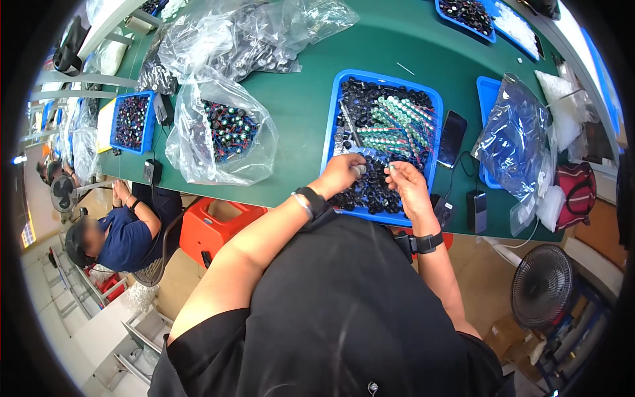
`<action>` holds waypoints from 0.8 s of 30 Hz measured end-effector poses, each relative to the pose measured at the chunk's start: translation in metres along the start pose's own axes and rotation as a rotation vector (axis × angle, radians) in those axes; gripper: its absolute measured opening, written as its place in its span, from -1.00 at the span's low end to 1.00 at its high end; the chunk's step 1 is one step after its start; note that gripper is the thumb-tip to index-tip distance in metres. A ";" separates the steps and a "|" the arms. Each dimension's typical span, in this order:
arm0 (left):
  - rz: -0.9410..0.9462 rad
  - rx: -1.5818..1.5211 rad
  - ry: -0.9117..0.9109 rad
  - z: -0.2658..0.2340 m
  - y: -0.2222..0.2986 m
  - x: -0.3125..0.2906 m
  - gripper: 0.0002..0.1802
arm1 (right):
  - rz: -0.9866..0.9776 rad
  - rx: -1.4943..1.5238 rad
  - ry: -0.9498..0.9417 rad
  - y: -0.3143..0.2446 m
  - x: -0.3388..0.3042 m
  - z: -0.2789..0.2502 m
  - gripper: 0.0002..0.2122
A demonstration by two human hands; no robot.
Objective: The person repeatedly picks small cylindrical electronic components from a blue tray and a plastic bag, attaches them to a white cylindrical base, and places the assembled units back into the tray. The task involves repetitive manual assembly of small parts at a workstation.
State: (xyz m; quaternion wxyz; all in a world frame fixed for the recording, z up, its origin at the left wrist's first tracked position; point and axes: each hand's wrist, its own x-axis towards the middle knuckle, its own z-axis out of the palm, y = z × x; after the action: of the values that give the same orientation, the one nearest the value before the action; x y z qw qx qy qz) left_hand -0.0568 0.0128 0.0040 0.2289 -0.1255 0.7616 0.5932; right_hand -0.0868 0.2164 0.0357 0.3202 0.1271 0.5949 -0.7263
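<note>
Over the near part of a blue tray (438, 135) both my hands are at work. My left hand (339, 174) is closed, its fingertips pinching something small and pale that I cannot make out. Close beside it on the right, my right hand (408, 183) is pinched too, and what its fingertips hold is too small to name. Loose black round parts (370, 195) fill the tray's near end under my hands. Rows of pale green round pieces with coloured wires (403, 119) lie on the black parts farther back. A slim metallic stick-like tool (350, 124) rests at the tray's left side.
Left of the tray is a clear plastic bag (258, 162) of wired parts. A dark phone (452, 139) lies to the right, near a plastic-covered blue tray (486, 99). A red stool (218, 228) stands by the green table (304, 119). Another person (135, 228) sits left; a fan (542, 286) stands right.
</note>
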 end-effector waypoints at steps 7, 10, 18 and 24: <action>-0.061 -0.569 -0.047 -0.035 0.060 -0.036 -0.72 | -0.007 0.027 -0.194 -0.027 -0.002 0.035 -0.82; 0.002 -0.498 -0.030 -0.043 0.071 -0.047 -0.65 | -0.012 0.027 -0.252 -0.033 -0.001 0.047 -0.86; 0.028 -0.412 0.013 -0.050 0.079 -0.062 -0.63 | -0.026 -0.069 -0.264 -0.048 -0.004 0.057 -0.85; 0.118 -0.426 0.023 -0.050 0.068 -0.060 -0.53 | -0.130 -0.166 -0.259 -0.054 -0.007 0.062 -0.85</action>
State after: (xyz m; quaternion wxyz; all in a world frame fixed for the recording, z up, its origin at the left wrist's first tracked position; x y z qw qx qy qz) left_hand -0.0471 -0.0218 0.1011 0.1534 -0.1329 0.6276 0.7516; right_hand -0.1022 0.1646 0.0977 0.3559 -0.0333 0.6134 -0.7042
